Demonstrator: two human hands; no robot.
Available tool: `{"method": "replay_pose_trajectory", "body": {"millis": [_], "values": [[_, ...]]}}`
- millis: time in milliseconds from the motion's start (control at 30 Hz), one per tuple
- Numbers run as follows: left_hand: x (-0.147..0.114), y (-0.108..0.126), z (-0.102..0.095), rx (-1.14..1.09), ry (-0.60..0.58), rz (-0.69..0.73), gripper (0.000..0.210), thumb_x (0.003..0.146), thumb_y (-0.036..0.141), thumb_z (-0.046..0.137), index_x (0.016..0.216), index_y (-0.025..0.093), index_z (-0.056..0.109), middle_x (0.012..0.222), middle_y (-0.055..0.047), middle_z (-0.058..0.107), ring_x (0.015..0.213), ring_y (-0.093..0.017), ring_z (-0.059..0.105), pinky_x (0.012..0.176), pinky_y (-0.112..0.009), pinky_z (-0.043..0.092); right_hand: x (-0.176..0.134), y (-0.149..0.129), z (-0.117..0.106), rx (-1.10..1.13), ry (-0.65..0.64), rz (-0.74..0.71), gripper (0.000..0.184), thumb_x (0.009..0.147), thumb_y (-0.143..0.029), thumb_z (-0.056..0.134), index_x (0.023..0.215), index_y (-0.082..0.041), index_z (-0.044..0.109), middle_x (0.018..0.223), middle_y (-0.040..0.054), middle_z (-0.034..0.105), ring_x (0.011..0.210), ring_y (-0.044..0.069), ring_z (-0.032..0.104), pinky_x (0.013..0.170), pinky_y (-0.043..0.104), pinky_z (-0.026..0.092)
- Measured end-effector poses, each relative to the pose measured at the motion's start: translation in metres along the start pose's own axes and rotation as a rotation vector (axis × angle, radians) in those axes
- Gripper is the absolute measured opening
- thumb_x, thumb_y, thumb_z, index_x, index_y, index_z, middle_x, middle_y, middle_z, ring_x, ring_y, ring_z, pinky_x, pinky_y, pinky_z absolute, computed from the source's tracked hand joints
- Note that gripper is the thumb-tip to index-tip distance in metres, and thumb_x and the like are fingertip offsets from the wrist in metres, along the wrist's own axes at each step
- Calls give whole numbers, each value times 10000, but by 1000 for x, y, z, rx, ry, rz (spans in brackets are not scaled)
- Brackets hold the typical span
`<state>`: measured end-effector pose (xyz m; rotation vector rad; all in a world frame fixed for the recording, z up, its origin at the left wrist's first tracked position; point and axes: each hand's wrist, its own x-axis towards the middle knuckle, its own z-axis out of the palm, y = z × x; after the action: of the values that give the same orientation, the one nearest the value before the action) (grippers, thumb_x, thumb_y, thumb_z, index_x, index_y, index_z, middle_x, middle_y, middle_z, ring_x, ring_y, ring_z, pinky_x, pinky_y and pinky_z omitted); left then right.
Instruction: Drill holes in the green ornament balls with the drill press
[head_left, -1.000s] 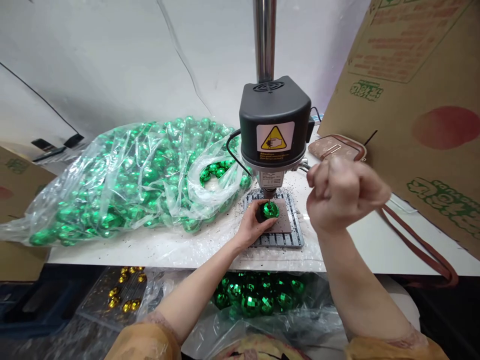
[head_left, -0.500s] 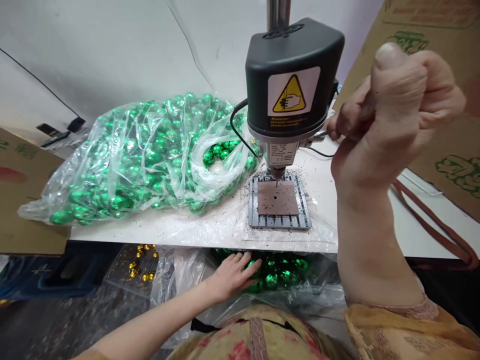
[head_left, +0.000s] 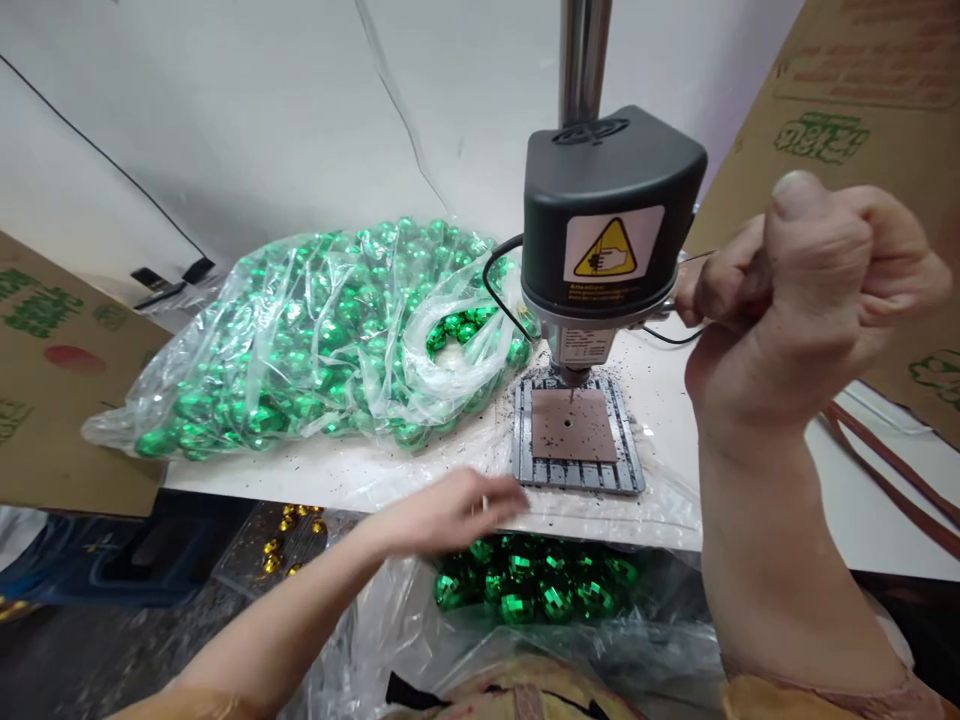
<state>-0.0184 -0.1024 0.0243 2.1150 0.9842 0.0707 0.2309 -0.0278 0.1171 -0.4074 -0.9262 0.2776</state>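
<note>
My right hand (head_left: 802, 290) is closed in a fist at the side of a small black drill press (head_left: 615, 215), gripping its feed handle. The fist mostly hides the handle. Beneath the chuck, a brown square plate (head_left: 581, 440) with a small dark hole lies on the grooved metal base (head_left: 525, 470). My left hand (head_left: 457, 510), smeared by motion, hovers over the table's front edge, left of the base. Whether its fingers hold anything is unclear. Just below it, shiny green faceted balls (head_left: 555, 600) sit in an open clear plastic bag at my lap.
A big clear bag of green balls (head_left: 300, 340) lies on the white table (head_left: 247, 480), left of the press. Cardboard boxes (head_left: 67, 380) stand at both sides. Dark shavings are scattered around the base. Gold balls (head_left: 277, 550) show below at left, and a brown strap (head_left: 892, 480) lies at right.
My left hand has risen out of the green balls to the table edge near the base. The right hand keeps its grip on the handle. The whole view has shifted slightly.
</note>
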Motion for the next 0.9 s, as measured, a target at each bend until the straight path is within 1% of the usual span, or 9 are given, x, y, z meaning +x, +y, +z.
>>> {"method": "replay_pose_trajectory", "body": {"millis": [100, 167, 233, 300, 400, 500, 700, 800, 900], "values": [[55, -34, -66, 144, 665, -55, 262, 947, 212, 497, 1119, 211, 695, 955, -81, 732, 876, -238, 667, 817, -344, 511, 0, 0, 0, -4, -2, 9, 390, 822, -191, 656, 529, -246, 404, 405, -78, 338, 340, 87, 328, 347, 320, 253], [96, -67, -102, 162, 873, -148, 244, 856, 127, 538, 1009, 188, 718, 949, -102, 718, 978, -283, 642, 915, -396, 486, 0, -1, -1, -16, -5, 16, 396, 820, -190, 651, 518, -235, 399, 407, -74, 333, 348, 82, 340, 348, 315, 251], [129, -96, -127, 76, 871, -235, 233, 753, 91, 603, 927, 182, 729, 924, -104, 711, 1013, -306, 622, 954, -415, 467, -1, -3, 0, -29, -11, 18, 404, 831, -184, 633, 521, -227, 378, 417, -72, 334, 359, 74, 350, 355, 310, 251], [151, -114, -141, 12, 809, -249, 223, 658, 76, 656, 841, 175, 734, 900, -98, 707, 981, -299, 624, 942, -393, 471, -3, -6, 0, -49, -24, 20, 406, 854, -169, 602, 536, -218, 355, 437, -73, 337, 380, 58, 357, 374, 295, 262], [164, -126, -143, -63, 741, -217, 178, 588, 83, 689, 743, 164, 724, 853, -74, 696, 889, -255, 627, 872, -332, 488, -5, -7, 1, -71, -40, 12, 403, 883, -145, 559, 553, -207, 336, 452, -77, 337, 401, 39, 352, 401, 276, 281], [162, -128, -138, -161, 736, -207, 134, 651, 156, 693, 782, 146, 721, 778, -45, 660, 785, -206, 605, 756, -289, 490, -5, -7, 0, -65, -42, -7, 403, 886, -130, 555, 557, -204, 334, 446, -83, 332, 397, 36, 348, 405, 272, 287], [135, -110, -130, -453, 788, -207, 384, 931, 428, 457, 1134, 154, 636, 706, -9, 554, 513, -124, 521, 472, -227, 365, -7, -7, 0, -93, -27, -7, 390, 896, -140, 549, 569, -198, 346, 462, -76, 367, 417, 36, 370, 442, 274, 291], [113, -85, -115, -745, 717, -55, 439, 915, 512, 555, 1213, 191, 583, 740, -4, 570, 518, -120, 547, 450, -223, 369, -7, -7, 0, -94, -31, -6, 399, 894, -153, 554, 558, -197, 344, 461, -74, 365, 415, 40, 372, 441, 271, 288], [93, -59, -88, -903, 667, 44, 517, 878, 572, 643, 1255, 229, 558, 840, -29, 624, 606, -129, 597, 500, -232, 440, -8, -5, -2, -96, -26, -20, 405, 885, -173, 576, 544, -195, 360, 452, -75, 369, 407, 44, 377, 441, 268, 297]]}}
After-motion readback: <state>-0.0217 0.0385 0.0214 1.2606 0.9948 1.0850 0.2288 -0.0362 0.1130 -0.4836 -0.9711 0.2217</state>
